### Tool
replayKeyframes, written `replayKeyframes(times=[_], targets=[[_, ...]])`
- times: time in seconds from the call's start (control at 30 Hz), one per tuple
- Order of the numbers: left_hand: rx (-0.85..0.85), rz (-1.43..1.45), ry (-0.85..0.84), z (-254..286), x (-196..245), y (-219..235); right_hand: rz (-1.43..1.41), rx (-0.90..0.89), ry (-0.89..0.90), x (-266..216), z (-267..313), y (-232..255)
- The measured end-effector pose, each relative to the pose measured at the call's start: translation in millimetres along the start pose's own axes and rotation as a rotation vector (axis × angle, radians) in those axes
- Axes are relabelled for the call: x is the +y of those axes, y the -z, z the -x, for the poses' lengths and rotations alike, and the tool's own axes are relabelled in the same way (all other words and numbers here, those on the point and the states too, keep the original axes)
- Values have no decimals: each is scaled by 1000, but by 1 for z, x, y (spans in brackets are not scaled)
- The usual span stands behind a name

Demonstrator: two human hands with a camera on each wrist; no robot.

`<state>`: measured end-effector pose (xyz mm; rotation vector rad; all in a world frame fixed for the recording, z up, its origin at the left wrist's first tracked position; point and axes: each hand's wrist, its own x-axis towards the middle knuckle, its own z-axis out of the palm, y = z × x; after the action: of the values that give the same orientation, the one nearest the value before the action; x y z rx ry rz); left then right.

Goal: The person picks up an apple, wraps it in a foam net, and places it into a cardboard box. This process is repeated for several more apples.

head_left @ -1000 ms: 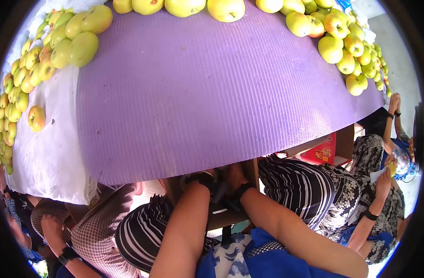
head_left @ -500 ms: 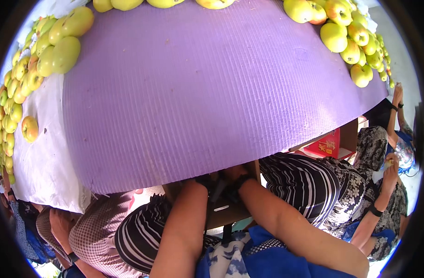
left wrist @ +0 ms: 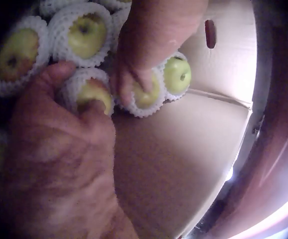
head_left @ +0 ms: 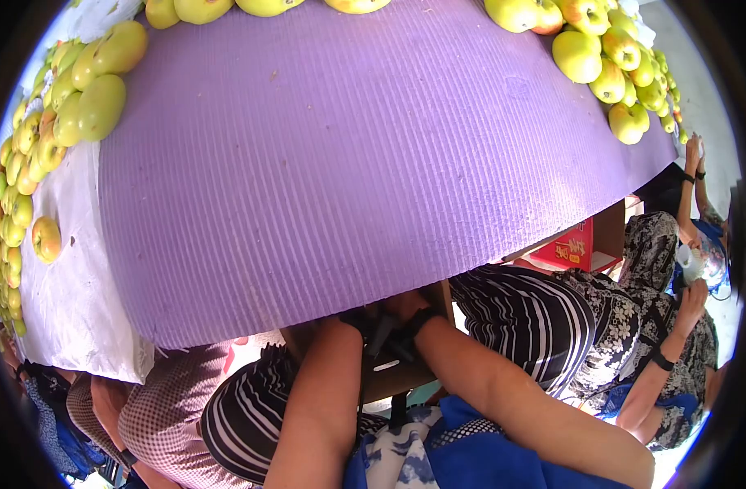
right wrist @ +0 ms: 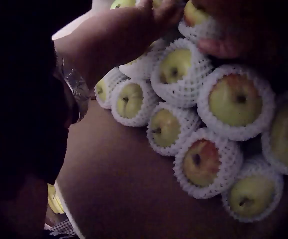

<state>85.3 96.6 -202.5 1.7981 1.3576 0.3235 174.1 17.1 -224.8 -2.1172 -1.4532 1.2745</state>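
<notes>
In the head view both forearms reach under the edge of the purple mat (head_left: 332, 179), which hides the hands. My left hand (left wrist: 59, 144), in the left wrist view, has its thumb and a finger around a netted apple (left wrist: 94, 93). My right hand (left wrist: 156, 37) comes down from the top, its fingertips around a second netted apple (left wrist: 146, 94). Both apples lie in a cardboard box (left wrist: 184, 139) among others in white foam nets. Rows of netted apples (right wrist: 236, 99) show in the right wrist view, where my right hand (right wrist: 243, 42) is mostly dark.
Loose apples (head_left: 102, 106) are piled along the mat's far and side edges. A lone apple (head_left: 46, 239) lies on white sheeting (head_left: 67, 301). People sit on both sides; a red box (head_left: 572, 246) stands at the right.
In the head view the mat and the apples on the left have shifted left and downward. Both forearms remain under the mat's edge. At the right, another person's hands have moved.
</notes>
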Motion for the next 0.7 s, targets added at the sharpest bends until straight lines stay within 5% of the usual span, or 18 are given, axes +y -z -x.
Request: replayKeyframes(times=[0.1, 0.17, 0.6, 0.7], targets=[[-3, 1, 16, 1, -1, 3, -232, 68, -95, -19, 1, 7], [-5, 9, 21, 1, 1, 3, -2, 60, 38, -6, -4, 1], [-10, 25, 92, 6, 0, 12, 150, 68, -16, 8, -1, -7], [-3, 30, 104, 6, 3, 14, 524, 129, 117, 20, -1, -17]])
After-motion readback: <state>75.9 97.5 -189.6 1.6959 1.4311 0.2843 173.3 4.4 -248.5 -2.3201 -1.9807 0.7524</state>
